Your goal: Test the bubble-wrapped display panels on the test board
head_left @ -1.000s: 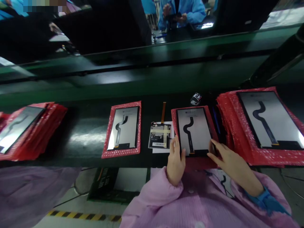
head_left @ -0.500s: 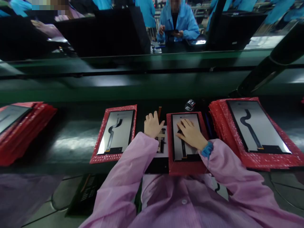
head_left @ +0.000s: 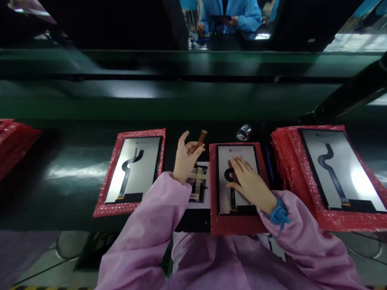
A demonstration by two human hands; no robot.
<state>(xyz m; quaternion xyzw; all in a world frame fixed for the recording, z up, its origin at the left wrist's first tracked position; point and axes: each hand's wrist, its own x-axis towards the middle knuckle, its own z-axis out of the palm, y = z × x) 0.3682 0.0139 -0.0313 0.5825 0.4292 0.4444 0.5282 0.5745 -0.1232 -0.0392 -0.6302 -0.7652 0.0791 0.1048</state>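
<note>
My left hand (head_left: 185, 158) pinches a thin orange strip (head_left: 201, 137) and holds it up above a small circuit board (head_left: 198, 186) that lies on a white sheet. My right hand (head_left: 248, 181) lies flat, fingers stretched, on a display panel (head_left: 232, 157) with a black curved ribbon cable, which rests on a red bubble-wrap sleeve (head_left: 236, 221). Pink sleeves cover both my arms.
Another panel on red wrap (head_left: 130, 171) lies to the left, a stack of red-wrapped panels (head_left: 332, 173) to the right, more red sleeves (head_left: 12, 141) at far left. A small metal object (head_left: 244, 131) sits behind the middle panel. Beyond the green conveyor (head_left: 181, 96) sits a person in blue.
My left hand moved from the panel's edge to the orange strip and lifted it. My right hand went from the panel's right edge to lying flat on its face.
</note>
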